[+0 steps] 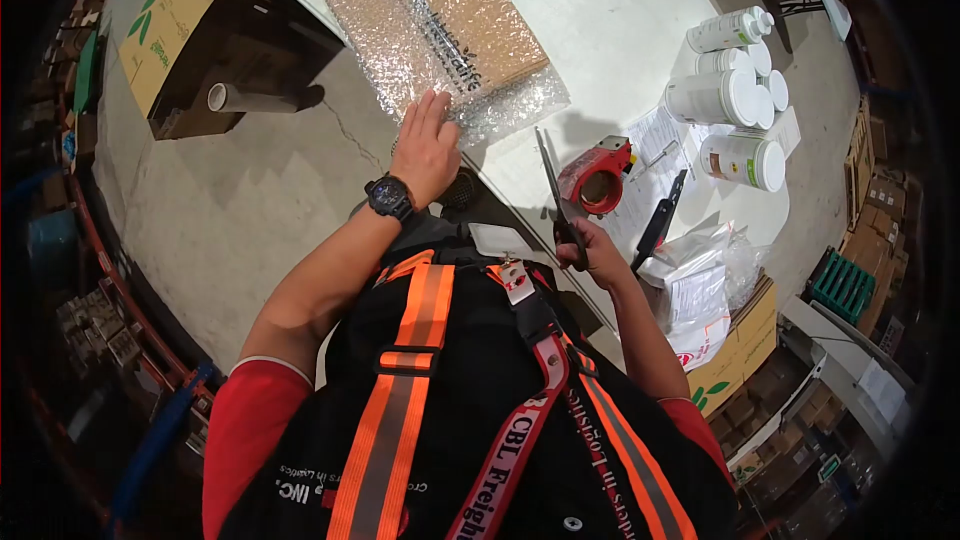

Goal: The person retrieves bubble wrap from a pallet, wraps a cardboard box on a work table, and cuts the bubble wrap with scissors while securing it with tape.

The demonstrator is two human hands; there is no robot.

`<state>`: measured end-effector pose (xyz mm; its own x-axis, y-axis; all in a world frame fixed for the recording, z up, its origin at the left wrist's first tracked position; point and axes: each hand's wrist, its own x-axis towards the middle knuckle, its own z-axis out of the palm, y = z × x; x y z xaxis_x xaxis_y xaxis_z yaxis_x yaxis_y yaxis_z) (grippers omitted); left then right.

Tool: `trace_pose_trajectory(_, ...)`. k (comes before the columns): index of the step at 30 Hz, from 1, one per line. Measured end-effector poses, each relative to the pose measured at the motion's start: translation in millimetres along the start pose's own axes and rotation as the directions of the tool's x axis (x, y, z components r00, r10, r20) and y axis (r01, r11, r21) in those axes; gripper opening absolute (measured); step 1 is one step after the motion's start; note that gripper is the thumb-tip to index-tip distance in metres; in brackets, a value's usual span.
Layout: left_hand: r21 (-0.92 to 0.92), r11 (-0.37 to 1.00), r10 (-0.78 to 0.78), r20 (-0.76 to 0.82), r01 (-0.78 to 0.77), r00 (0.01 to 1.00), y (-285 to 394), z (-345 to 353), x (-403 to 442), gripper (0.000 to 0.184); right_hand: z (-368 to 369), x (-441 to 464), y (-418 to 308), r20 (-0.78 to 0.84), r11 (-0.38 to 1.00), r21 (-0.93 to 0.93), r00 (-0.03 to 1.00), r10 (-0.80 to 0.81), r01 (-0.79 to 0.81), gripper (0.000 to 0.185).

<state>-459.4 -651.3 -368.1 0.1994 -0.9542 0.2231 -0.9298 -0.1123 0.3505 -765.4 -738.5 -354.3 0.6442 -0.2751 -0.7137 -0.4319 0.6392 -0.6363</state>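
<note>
Red sleeves, orange-grey straps and a black wristwatch are worn.

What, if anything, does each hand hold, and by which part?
Right hand: scissors, by the handles. Left hand: at the bubble wrap's near edge; whether it grips cannot be told.

Room between box and tubs, with tape dispenser, perhaps scissors, in the way.

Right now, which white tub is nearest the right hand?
The lowest tub in the picture; the other tubs cluster above it, farther from the right hand.
</note>
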Motion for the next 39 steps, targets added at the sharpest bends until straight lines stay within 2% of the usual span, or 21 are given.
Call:
trace_pose_trajectory(2, -0.042, 0.999, 0.011, -0.018, -0.011, 1.000, -2.1, -1.0, -0.9, 0.021, -1.2, 2.7, -2.8, -0.011, 0.996, -0.086, 0.999, -0.034, 0.033, 0.025)
trace_pose_trajectory(6, -0.054, 0.998, 0.021, -0.010, -0.021, 1.000, -2.3, -2.2, -1.7, 0.024, -1.7, 6.4, -7.9, 0.062, 0.997, -0.003, 0.995, -0.079, 0.079, 0.027)
trace_pose_trajectory(8, -0.058, 0.998, 0.020, 0.001, -0.020, 1.000, -1.1, -5.4, -2.4, 0.025, -2.5, 16.7, -10.7, 0.108, 0.985, -0.161, 0.993, -0.052, 0.069, 0.031)
trace_pose_trajectory(12, -0.100, 0.995, 0.024, 0.008, -0.023, 1.000, -0.1, -8.2, -2.3, 0.025, 4.8, 39.7, -29.8, 0.108, 0.961, -0.267, 0.993, -0.047, 0.075, 0.030)
trace_pose_trajectory(16, -0.126, 0.992, 0.021, 0.019, -0.018, 1.000, -1.3, -9.5, -1.2, 0.024, 11.4, 52.9, -47.0, 0.094, 0.965, -0.243, 0.992, -0.081, 0.102, 0.029)
trace_pose_trajectory(18, -0.133, 0.991, 0.019, 0.016, -0.017, 1.000, -1.6, -9.7, -1.1, 0.024, 10.6, 58.1, -50.4, 0.141, 0.976, -0.208, 0.989, -0.041, 0.070, 0.030)
trace_pose_trajectory(22, -0.140, 0.990, 0.018, 0.026, -0.014, 0.999, -1.2, -10.5, -1.2, 0.024, 17.5, 62.6, -60.4, 0.133, 0.978, -0.204, 0.991, -0.024, 0.051, 0.031)
trace_pose_trajectory(28, -0.196, 0.981, 0.000, 0.025, 0.005, 1.000, -0.2, -11.3, -0.7, 0.018, 17.4, 72.6, -52.7, 0.081, 0.982, -0.183, 0.996, -0.033, 0.047, 0.034)
trace_pose_trajectory(31, -0.201, 0.980, 0.003, 0.027, 0.003, 1.000, -0.6, -11.2, -0.9, 0.018, 19.9, 68.7, -54.9, 0.018, 0.957, -0.289, 1.000, -0.006, 0.011, 0.035)
trace_pose_trajectory(39, -0.161, 0.987, 0.031, 0.024, -0.027, 0.999, -3.3, -11.0, -1.9, 0.023, 27.7, 76.5, -58.3, -0.003, 0.973, -0.227, 0.999, -0.033, 0.032, 0.033)
